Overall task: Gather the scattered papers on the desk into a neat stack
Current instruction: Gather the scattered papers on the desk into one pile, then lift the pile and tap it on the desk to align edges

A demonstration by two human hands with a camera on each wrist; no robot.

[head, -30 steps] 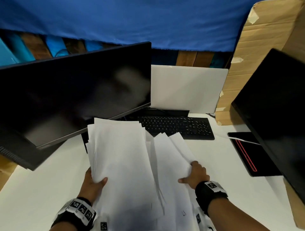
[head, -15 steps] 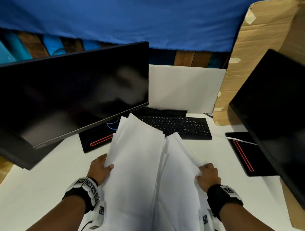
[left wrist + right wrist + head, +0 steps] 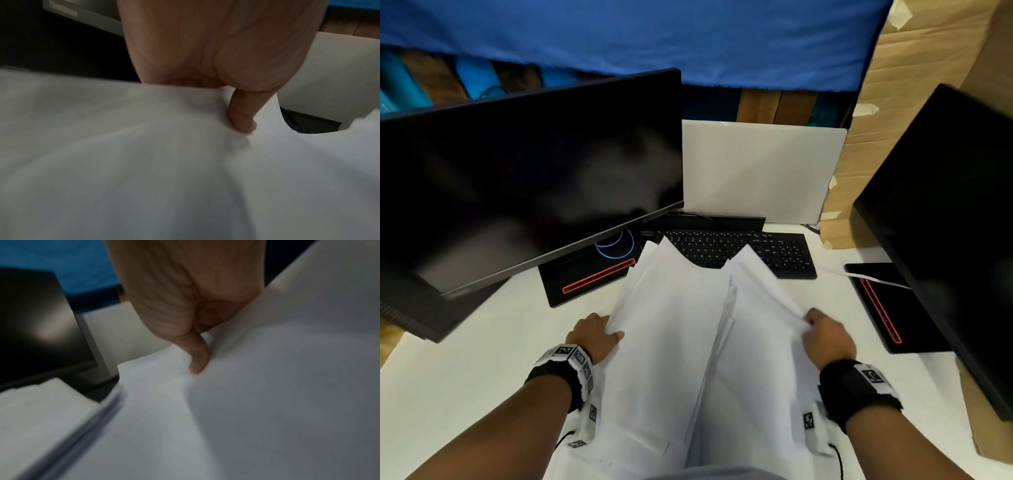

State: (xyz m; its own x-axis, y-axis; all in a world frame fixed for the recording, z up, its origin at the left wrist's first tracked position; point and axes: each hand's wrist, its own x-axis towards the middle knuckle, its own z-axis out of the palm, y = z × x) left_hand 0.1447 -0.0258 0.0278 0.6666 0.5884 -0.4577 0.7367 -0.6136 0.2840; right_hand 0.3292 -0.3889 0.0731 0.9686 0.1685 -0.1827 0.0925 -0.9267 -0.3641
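Observation:
Two loose bundles of white papers (image 3: 671, 342) are held up over the white desk (image 3: 465, 359), their far corners fanned out above the keyboard. My left hand (image 3: 595, 334) grips the left bundle's edge, thumb on top of the papers (image 3: 144, 146), fingers hidden beneath. My right hand (image 3: 825, 337) grips the right bundle (image 3: 756, 342) at its outer edge; in the right wrist view the thumb presses on the papers (image 3: 267, 394). The two bundles meet along a ridge at the middle, sheets uneven.
A black keyboard (image 3: 774, 250) lies behind the papers. A dark monitor (image 3: 517, 178) stands at left over its black base (image 3: 585, 281); another monitor (image 3: 945, 222) at right, with a base (image 3: 883, 305) and a white sheet (image 3: 873, 277) on it. A white board (image 3: 756, 171) leans at the back.
Both hands drew the bundles together and toward me; the left bundle swung right, uncovering the left monitor's base. The right hand moved outward to the right bundle's edge.

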